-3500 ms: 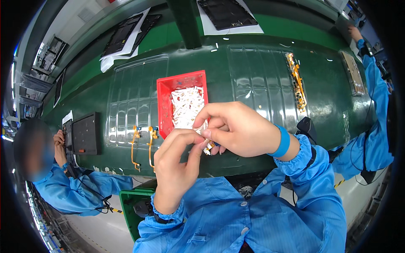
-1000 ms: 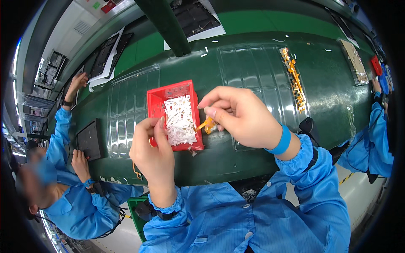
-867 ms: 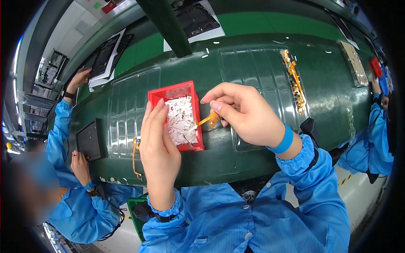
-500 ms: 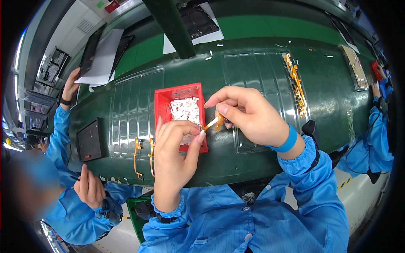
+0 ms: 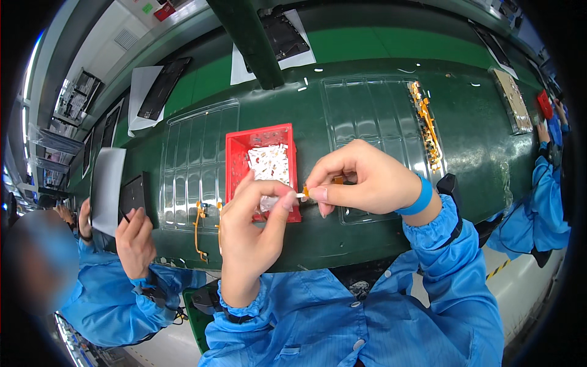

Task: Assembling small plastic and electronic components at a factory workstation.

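Observation:
Both my hands meet over the right edge of a red bin. Between the fingers of my right hand is an orange flex cable, mostly covered by those fingers. My left hand pinches a small white strip at the cable's end, thumb against index finger. Whether the strip is still stuck to the cable is too small to tell. Loose white strips lie heaped inside the bin, partly behind my left hand.
Clear plastic trays flank the bin. Several orange flex cables line the right tray; others lie at left. A green post rises at the back. At left, a co-worker holds a pale sheet near a black tray.
My right fingers have closed in on the cable, hiding more of it, and its white end is now between both hands. The co-worker's sheet came down and nearer.

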{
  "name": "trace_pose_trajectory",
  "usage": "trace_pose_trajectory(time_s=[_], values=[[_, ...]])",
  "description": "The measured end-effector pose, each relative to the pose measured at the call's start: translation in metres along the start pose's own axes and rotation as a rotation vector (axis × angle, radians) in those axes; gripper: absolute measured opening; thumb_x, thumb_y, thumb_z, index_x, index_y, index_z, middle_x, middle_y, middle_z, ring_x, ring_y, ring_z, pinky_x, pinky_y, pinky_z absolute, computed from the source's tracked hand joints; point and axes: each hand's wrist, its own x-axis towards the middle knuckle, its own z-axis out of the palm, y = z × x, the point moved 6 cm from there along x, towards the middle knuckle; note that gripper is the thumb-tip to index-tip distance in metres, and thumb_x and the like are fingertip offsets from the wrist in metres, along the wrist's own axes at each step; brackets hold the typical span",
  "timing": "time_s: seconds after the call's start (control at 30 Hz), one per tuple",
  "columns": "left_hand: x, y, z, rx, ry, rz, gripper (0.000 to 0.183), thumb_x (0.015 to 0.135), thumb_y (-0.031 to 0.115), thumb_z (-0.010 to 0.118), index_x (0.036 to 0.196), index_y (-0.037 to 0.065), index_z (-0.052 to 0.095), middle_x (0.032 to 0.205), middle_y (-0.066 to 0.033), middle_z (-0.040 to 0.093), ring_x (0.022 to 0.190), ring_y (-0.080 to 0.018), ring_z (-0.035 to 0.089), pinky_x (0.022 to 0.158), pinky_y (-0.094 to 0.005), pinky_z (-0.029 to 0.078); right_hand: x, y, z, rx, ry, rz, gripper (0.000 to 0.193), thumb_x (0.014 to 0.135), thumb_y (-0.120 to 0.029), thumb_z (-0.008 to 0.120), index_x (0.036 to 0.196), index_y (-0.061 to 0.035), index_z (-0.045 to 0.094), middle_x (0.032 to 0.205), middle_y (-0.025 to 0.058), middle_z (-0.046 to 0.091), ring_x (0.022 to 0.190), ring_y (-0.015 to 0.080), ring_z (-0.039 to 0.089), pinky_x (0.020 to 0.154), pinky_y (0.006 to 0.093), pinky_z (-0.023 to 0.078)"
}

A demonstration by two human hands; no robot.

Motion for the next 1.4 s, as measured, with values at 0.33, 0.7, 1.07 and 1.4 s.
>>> trace_pose_trajectory(time_s=[0.33,0.7,1.07,1.4], values=[[-0.01,0.023,0.007,0.479,0.395,0.398,0.018,0.077,-0.004,0.071,0.095,-0.001,0.068,0.096,-0.0142,0.069,0.087,-0.0287,0.066,0.076,-0.0352,0.051,0.001,-0.01,0.005,-0.47,0.272,-0.245,0.011,0.087,-0.005,0.061,0.094,0.0024,0.066,0.082,0.0141,0.069,0.072,0.0239,0.067,0.064,0.0315,0.052],[-0.001,0.026,0.015,0.675,0.34,0.49,0.018,0.074,0.002,0.074,0.091,0.002,0.068,0.092,-0.0075,0.068,0.079,-0.0236,0.064,0.074,-0.0362,0.046,0.0,-0.013,0.008,-0.716,0.348,-0.471,0.013,0.086,-0.002,0.065,0.097,0.001,0.069,0.087,0.0151,0.07,0.075,0.0305,0.068,0.066,0.0358,0.054],[-0.002,-0.009,-0.045,0.729,0.528,0.221,0.012,0.073,-0.001,0.07,0.084,0.004,0.07,0.091,-0.008,0.07,0.082,-0.0254,0.066,0.076,-0.0362,0.048,-0.003,-0.013,-0.009,-0.374,0.443,-0.267,0.012,0.085,-0.006,0.062,0.089,0.0043,0.066,0.077,0.0134,0.068,0.07,0.0192,0.067,0.066,0.0301,0.052],[0.0,-0.007,-0.027,0.673,0.381,0.167,0.012,0.077,0.006,0.075,0.086,0.0,0.072,0.098,-0.0139,0.071,0.092,-0.0295,0.066,0.082,-0.0375,0.051,-0.005,-0.012,-0.023,-0.177,0.463,-0.169,0.013,0.089,-0.007,0.06,0.092,0.0041,0.066,0.078,0.0056,0.067,0.075,0.0097,0.064,0.068,0.0256,0.05]])
